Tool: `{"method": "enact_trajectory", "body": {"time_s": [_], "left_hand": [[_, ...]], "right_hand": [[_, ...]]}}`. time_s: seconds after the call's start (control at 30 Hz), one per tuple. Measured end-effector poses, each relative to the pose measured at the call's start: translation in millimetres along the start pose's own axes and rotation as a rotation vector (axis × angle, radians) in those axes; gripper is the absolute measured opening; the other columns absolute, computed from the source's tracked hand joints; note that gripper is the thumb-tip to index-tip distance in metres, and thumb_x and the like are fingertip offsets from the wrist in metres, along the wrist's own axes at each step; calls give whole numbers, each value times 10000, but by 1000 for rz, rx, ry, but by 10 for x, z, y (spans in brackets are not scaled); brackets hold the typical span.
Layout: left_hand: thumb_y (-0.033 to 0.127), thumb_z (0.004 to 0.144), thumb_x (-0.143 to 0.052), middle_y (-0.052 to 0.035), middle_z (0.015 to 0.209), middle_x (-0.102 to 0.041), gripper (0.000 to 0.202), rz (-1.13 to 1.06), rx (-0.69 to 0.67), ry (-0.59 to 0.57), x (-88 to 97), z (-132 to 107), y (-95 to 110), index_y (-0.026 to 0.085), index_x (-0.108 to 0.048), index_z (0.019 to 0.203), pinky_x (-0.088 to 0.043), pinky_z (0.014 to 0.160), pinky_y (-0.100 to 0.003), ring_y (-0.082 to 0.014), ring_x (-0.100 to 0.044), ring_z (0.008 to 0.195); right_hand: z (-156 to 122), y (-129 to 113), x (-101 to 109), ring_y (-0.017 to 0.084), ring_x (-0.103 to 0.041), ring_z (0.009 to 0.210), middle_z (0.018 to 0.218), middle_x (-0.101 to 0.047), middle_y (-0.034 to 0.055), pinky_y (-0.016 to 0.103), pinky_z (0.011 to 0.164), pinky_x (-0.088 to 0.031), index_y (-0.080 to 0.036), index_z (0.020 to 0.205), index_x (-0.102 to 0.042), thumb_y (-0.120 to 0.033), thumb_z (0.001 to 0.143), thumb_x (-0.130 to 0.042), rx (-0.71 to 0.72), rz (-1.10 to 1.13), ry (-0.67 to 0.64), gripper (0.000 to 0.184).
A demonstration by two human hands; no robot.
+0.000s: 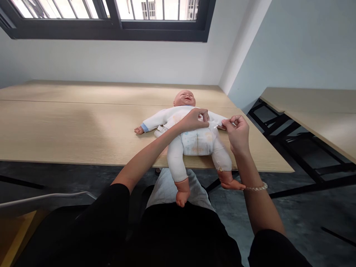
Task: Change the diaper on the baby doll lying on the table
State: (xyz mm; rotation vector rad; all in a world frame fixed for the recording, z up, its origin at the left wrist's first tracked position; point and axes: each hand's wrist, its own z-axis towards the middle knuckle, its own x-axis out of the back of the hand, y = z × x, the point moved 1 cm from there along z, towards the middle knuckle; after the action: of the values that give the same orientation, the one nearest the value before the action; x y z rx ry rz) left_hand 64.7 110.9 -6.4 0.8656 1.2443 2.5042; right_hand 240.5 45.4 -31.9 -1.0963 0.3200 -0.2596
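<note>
A baby doll (177,159) in a white long-sleeved top lies on its back, its feet hanging past the table's near edge. Around its hips is a white diaper (197,142) with faint blue and orange prints. My left hand (194,119) reaches across the doll's belly, its fingers pinched on the diaper's upper edge. On the other side of the waist, my right hand (238,134) is closed with thumb and forefinger on the diaper's side tab (215,127), a whitish strip between the two hands. The diaper's far-left side flares out beside the hip, partly behind my left forearm.
The doll rests on a light wooden table (55,129) against the wall, under a dark-framed window (116,29). A second table (319,107) with black legs stands at the right. A white cable (55,194) runs at lower left, near a yellowish wooden edge (19,237).
</note>
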Motion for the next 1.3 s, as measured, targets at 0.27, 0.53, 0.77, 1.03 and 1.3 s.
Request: {"method": "enact_trajectory", "body": {"time_s": [0.27,0.53,0.77,1.03,1.3], "left_hand": [[144,664,-603,12,763,-593,137,20,-6,46,26,21,-33,199,-479,686,-410,801,-315,-148,-554,796],[147,738,-563,-29,907,-715,216,72,-31,-44,27,-5,32,173,-705,898,-427,831,-322,-172,-604,885],[142,758,-595,-25,861,-716,131,110,-11,-16,12,9,4,161,-715,808,-428,829,-312,-161,-606,843],[117,749,-577,-33,825,-668,115,228,-76,-33,-20,20,-73,176,-675,757,-434,807,-319,-178,-585,830],[68,774,-502,-57,848,-658,163,519,8,-49,-42,41,-72,182,-604,718,-392,844,-370,-241,-595,934]], "right_hand": [[121,80,224,150,-673,712,833,-594,-20,304,705,-607,-254,813,-434,-527,698,-855,37,-78,46,514],[1,122,-10,173,-689,860,859,-687,0,266,743,-589,-240,1099,-661,-682,594,-889,-262,-74,-292,708],[84,27,-16,167,-668,825,889,-710,27,272,763,-593,-214,923,-712,-572,564,-941,-178,0,-237,556],[208,108,83,139,-654,713,810,-694,13,266,697,-639,-205,776,-680,-514,505,-978,-201,85,-112,507],[248,92,165,137,-649,658,740,-681,16,246,622,-646,-204,706,-626,-311,621,-905,-206,126,118,310]]}}
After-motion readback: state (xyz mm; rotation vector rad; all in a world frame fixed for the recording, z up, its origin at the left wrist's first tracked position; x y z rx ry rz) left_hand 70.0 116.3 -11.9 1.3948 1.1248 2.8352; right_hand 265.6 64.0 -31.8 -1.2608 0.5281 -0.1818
